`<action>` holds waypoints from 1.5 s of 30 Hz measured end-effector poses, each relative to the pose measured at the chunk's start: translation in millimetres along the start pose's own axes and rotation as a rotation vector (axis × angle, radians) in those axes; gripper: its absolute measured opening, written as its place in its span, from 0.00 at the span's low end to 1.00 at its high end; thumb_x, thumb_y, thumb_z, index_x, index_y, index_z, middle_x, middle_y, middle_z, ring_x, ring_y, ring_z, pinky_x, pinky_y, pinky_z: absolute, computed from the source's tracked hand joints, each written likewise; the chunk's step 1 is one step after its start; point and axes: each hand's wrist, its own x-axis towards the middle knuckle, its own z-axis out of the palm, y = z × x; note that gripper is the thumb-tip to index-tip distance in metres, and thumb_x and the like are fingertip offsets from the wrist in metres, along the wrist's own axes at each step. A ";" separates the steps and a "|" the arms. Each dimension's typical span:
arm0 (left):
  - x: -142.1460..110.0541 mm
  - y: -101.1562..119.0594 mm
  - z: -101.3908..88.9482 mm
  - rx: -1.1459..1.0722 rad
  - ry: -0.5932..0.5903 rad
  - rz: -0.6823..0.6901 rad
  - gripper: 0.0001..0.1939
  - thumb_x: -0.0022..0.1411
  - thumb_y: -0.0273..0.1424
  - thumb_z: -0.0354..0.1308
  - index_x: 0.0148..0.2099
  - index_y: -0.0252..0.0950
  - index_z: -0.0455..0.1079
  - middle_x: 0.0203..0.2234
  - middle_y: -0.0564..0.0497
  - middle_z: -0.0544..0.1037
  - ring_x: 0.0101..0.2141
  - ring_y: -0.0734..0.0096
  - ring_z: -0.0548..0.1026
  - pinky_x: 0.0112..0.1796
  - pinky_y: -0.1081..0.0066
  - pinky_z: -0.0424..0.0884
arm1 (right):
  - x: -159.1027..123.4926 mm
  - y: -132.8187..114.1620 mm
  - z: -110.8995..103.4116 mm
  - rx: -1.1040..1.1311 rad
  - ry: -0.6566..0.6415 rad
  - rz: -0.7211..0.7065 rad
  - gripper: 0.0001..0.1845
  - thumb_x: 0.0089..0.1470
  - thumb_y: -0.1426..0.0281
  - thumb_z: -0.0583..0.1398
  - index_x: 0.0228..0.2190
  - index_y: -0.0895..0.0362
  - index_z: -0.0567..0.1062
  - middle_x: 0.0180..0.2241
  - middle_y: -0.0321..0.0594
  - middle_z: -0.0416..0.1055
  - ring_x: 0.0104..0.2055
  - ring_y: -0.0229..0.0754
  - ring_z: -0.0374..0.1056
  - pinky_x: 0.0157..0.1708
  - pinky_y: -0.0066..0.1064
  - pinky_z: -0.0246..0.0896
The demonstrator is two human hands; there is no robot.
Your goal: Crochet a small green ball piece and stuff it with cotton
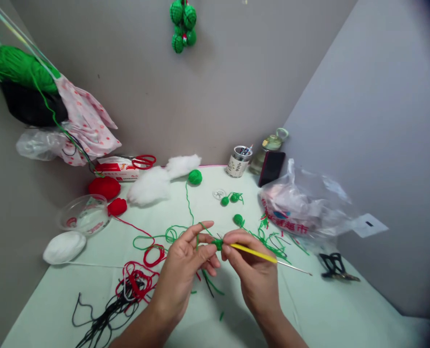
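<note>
My right hand [254,266] pinches a crochet hook [253,251] with a yellow grip; one bare metal end sticks out to the lower right. The other tip is at a small green crochet piece [218,244], partly hidden by my fingers. My left hand [185,261] holds that piece between thumb and fingers, with green yarn passing over its raised index finger. Loose green yarn [173,234] lies behind my left hand, and a green yarn ball [195,177] sits farther back. Small green crocheted balls [238,220] lie beyond my right hand.
Red yarn [155,255] and black strands [109,311] tangle at the left, near a white yarn ball [64,247] and a clear plastic bowl [84,215]. White stuffing [151,186], red-handled scissors [144,162], a pen tin [239,162], a phone [272,168] and a plastic bag [302,203] stand behind. Black scissors [335,267] lie right.
</note>
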 end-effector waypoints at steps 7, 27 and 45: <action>-0.9 2.9 -0.3 -0.247 -0.143 -0.221 0.22 0.55 0.26 0.78 0.52 0.30 0.81 0.33 0.50 0.82 0.31 0.78 0.80 0.36 0.80 0.78 | 3.1 2.2 -2.8 -0.001 -0.024 0.001 0.07 0.53 0.76 0.69 0.31 0.50 0.85 0.31 0.36 0.81 0.33 0.37 0.77 0.31 0.23 0.71; -1.4 -2.6 0.1 -0.028 -0.006 -0.037 0.28 0.61 0.34 0.75 0.60 0.33 0.76 0.31 0.56 0.77 0.21 0.83 0.72 0.25 0.79 0.70 | 1.3 9.6 -11.6 0.025 -0.121 0.039 0.08 0.66 0.63 0.65 0.41 0.47 0.86 0.38 0.37 0.78 0.34 0.35 0.74 0.37 0.27 0.72; -3.0 -4.2 -1.0 0.078 -0.065 0.008 0.32 0.62 0.30 0.71 0.66 0.36 0.69 0.35 0.55 0.78 0.22 0.79 0.76 0.25 0.76 0.72 | -0.3 13.4 -15.0 0.141 -0.159 0.082 0.07 0.65 0.62 0.66 0.42 0.44 0.86 0.39 0.36 0.80 0.38 0.37 0.74 0.40 0.29 0.71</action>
